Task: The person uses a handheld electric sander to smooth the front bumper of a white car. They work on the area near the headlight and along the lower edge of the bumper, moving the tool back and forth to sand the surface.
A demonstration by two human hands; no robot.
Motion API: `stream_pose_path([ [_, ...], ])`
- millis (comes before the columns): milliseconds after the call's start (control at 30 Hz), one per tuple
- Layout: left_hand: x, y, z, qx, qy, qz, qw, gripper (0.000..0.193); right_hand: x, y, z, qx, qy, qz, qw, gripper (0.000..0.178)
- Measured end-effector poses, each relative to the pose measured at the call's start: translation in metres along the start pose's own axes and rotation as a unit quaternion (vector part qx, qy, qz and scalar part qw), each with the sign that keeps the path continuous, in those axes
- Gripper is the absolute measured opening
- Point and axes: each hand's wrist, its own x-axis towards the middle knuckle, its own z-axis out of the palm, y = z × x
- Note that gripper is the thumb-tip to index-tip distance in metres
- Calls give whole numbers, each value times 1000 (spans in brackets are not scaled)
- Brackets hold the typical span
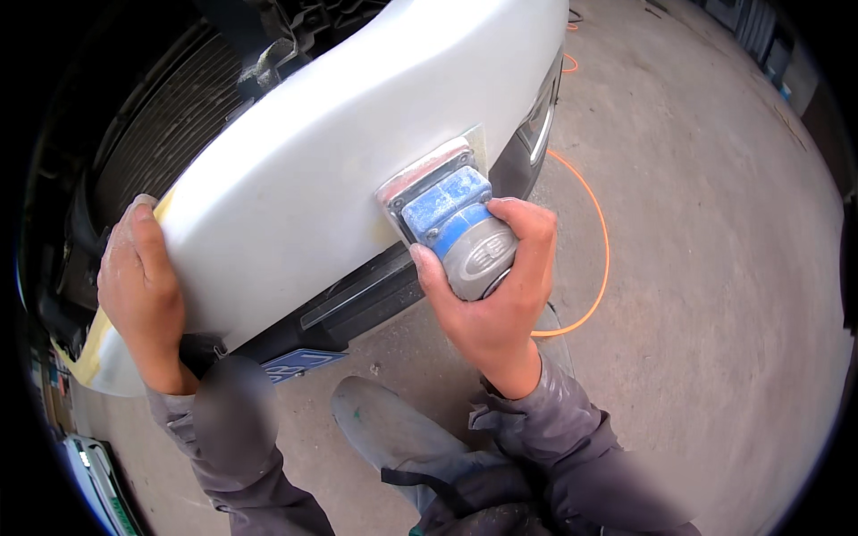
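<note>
My right hand [505, 295] is wrapped around the rounded grey-and-blue body of an air sander [478, 255]. The sander's flat rectangular pad lies against the front face of a white car bumper [295, 161], and pale dust coats its blue part. My left hand [143, 286] holds the bumper's left edge, beside a strip of yellowish filler or bare patch; some of its fingers are hidden. Dust whitens the fingertips of both hands.
Behind the bumper lie a dark radiator [165, 125] and brackets. Below it are black trim and a blue plate [304, 364]. An orange hose [606, 241] curves over the concrete floor [706, 295]. My knee [380, 415] is under the bumper.
</note>
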Motion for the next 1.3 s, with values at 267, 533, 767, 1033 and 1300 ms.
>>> stream_pose_path([
  [267, 0, 1, 0, 5, -2, 2, 1000, 41, -12, 23, -9, -1, -16, -3, 1000, 60],
  [533, -1, -1, 0, 5, -2, -20, 1000, 43, -4, 25, -13, -15, -31, -27, 999, 60],
  [767, -2, -3, 4, 12, 5, -14, 1000, 44, -3, 21, -10, -13, -18, -31, 999, 60],
  [1033, -1, -3, 2, 8, -12, -28, 1000, 44, -9, 29, -15, -11, -32, -20, 999, 59],
  [1300, -2, -2, 4, 13, 10, -16, 1000, 43, 4, 20, -10, -3, -31, -8, 999, 56],
])
